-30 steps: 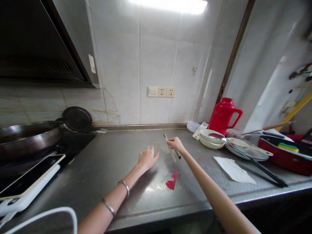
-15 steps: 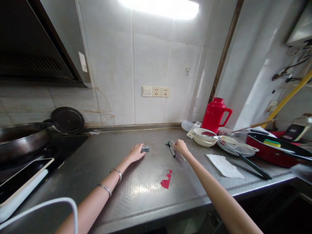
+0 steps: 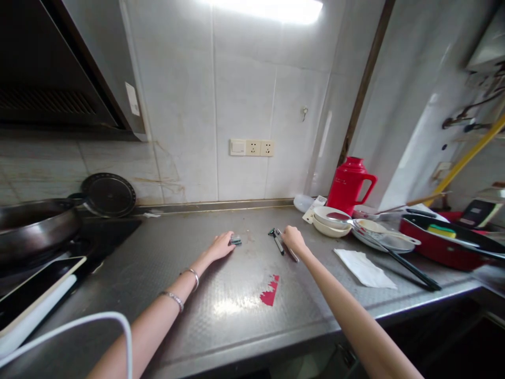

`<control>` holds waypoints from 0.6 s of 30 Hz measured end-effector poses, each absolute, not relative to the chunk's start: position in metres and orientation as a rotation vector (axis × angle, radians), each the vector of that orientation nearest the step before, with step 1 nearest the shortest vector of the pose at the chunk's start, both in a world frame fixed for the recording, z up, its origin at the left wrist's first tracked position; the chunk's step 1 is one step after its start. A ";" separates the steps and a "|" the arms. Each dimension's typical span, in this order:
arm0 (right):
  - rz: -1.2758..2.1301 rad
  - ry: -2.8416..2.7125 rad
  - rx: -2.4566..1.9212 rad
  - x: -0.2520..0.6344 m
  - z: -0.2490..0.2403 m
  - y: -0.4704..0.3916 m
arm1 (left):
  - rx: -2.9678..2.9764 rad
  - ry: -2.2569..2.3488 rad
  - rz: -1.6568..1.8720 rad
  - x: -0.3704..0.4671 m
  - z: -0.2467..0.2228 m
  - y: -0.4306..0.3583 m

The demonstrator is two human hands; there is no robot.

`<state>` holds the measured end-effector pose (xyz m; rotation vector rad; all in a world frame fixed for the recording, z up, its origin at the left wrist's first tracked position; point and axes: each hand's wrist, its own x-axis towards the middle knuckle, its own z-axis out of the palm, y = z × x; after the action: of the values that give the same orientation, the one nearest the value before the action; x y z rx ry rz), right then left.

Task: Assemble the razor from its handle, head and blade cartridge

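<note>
Lying on the counter [image 3: 177, 234], the razor [image 3: 278, 245] slants, head pointing away-left; a near-parallel rod [image 3: 293, 255] beside it touches the right hand [image 3: 294, 239]. The left hand [image 3: 222, 246] touches a small piece [image 3: 236, 240]; I cannot tell either grip. Red paper [image 3: 270, 291] lies nearer.

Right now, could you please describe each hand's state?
Left hand: touching a small translucent piece; grip unclear.
Right hand: curled at a slender rod; hold unclear.

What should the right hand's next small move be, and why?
Probably ease the right hand off the slim grey stick: its fingers seem low on it, and the stick appears to lie on the silver metal counter, roughly parallel to the black-and-white razor-shaped tool.
</note>
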<state>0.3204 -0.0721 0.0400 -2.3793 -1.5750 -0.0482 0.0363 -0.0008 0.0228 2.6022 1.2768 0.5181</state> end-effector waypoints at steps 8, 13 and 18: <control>0.061 -2.112 -1.656 0.282 0.072 -0.083 | 2.522 1.023 0.695 0.051 0.030 -0.024; 0.152 -2.407 -1.433 0.260 0.072 -0.090 | 2.492 0.888 0.711 0.062 0.042 -0.056; 0.113 -2.429 -1.473 0.254 0.067 -0.095 | 2.496 0.847 0.720 0.066 0.049 -0.071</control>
<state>0.2536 -0.0945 0.0669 -1.4727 -2.4289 0.1131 0.0661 -0.0709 0.0488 2.4962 0.8468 0.7199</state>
